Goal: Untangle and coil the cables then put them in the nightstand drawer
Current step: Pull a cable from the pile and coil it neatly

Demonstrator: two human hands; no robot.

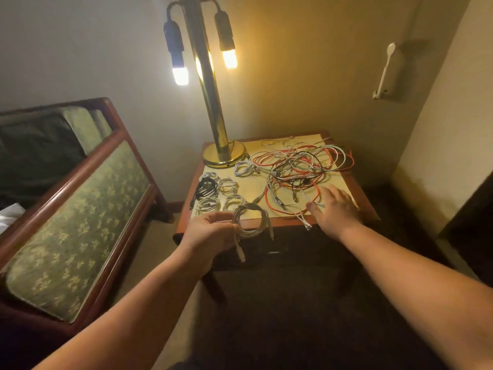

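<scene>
A tangle of red, white, black and pale blue cables covers the right half of the nightstand top. Several small coiled cables, white and one black, lie in a group on its left part. My left hand grips a coiled white cable at the front edge, with one plug end hanging down. My right hand reaches over the near side of the tangle, fingers spread, thumb and fingertips touching a white cable end there. The drawer front below is dark and closed.
A tall brass lamp with lit bulbs stands on the nightstand's back left corner. A wooden chair with green patterned cushions sits to the left. A white handset hangs on the wall at the right.
</scene>
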